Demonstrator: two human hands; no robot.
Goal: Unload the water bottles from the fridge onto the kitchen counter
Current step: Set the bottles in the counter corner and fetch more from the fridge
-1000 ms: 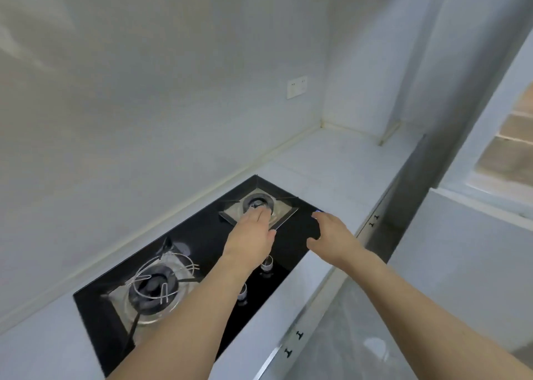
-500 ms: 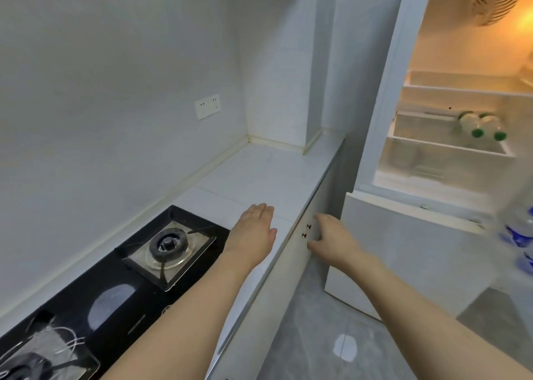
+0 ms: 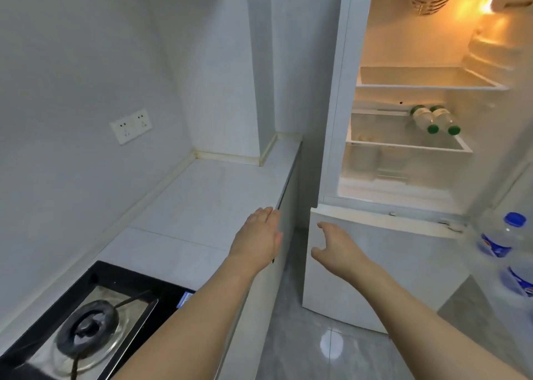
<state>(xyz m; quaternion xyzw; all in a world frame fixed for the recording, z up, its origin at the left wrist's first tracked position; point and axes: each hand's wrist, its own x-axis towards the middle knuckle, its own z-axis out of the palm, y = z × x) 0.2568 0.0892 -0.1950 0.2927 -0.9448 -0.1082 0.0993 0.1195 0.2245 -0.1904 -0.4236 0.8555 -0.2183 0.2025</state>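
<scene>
Since the earlier frame, more of the open fridge (image 3: 403,177) is brought into view on the right, while the gas hob (image 3: 86,322) is pushed down to the lower left corner. Both hands are seen further from the hob and nearer the fridge. The left hand (image 3: 256,239) is held flat over the edge of the white surface (image 3: 202,201), its fingers (image 3: 266,215) straight and together, with nothing gripped. The right hand (image 3: 336,245) is stretched out in front of the lower fridge door, fingers spread and loosely bent, nothing held. Two green-capped water bottles (image 3: 434,119) are seen lying side by side on the middle fridge shelf (image 3: 403,146). What appear to be blue-capped bottles (image 3: 503,239) are glimpsed, blurred, at the right edge, probably in the door rack. A double wall socket (image 3: 131,126) is mounted above the surface.
</scene>
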